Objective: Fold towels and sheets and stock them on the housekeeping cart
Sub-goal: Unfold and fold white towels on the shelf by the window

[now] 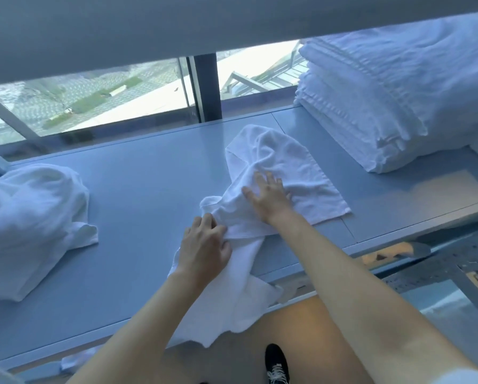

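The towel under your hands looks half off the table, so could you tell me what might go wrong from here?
1. The towel hangs over the table edge; if the left hand loosens its grip, it may slide to the floor.
2. The right hand presses flat on bunched cloth, so creases may get folded in.
3. The stack sits close by; a wide sweep could nudge it.

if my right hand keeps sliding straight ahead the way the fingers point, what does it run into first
Mostly more of the crumpled towel that the right hand presses flat; its bunched far end lies ahead. Beyond that, bare table up to the window, as far as depth shows.
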Action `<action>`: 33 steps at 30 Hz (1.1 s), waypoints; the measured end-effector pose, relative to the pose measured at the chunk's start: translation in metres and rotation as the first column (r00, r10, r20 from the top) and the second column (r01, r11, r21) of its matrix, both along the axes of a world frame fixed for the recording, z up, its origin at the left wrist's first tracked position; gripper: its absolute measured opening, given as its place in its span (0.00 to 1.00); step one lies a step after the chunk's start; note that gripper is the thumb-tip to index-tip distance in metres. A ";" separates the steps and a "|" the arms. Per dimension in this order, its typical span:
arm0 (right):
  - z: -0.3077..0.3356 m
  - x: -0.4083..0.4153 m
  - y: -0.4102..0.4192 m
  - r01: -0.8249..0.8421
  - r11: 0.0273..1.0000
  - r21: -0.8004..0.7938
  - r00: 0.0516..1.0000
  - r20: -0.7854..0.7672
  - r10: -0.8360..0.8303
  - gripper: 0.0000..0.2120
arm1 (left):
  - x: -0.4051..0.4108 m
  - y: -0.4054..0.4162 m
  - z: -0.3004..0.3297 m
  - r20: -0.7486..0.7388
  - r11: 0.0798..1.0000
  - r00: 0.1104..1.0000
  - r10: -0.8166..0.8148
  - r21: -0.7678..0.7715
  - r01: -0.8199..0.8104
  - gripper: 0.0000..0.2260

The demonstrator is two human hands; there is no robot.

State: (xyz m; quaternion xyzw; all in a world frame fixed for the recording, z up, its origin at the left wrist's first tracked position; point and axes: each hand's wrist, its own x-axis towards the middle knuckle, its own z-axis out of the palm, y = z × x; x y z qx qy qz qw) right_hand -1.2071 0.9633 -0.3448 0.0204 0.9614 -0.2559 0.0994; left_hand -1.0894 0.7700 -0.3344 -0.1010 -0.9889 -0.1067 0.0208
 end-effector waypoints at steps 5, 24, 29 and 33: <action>-0.030 0.019 -0.045 -0.200 0.964 0.177 0.977 -0.037 0.210 0.34 | 0.017 -0.028 0.001 -0.191 0.990 0.981 0.035 0.141 -0.008 0.09; -0.042 0.089 0.002 -0.488 0.873 -0.018 0.848 -0.249 0.468 0.31 | 0.008 -0.096 -0.053 0.104 0.979 0.986 0.130 0.146 -0.144 0.29; -0.042 0.070 0.024 -0.504 0.852 0.140 0.832 -0.184 0.523 0.34 | 0.024 -0.104 -0.059 0.078 0.985 0.997 0.028 0.167 -0.041 0.28; -0.037 0.053 0.036 -0.519 0.824 0.226 0.804 -0.200 0.561 0.36 | 0.033 -0.119 -0.055 0.046 0.970 0.998 -0.041 0.242 0.029 0.25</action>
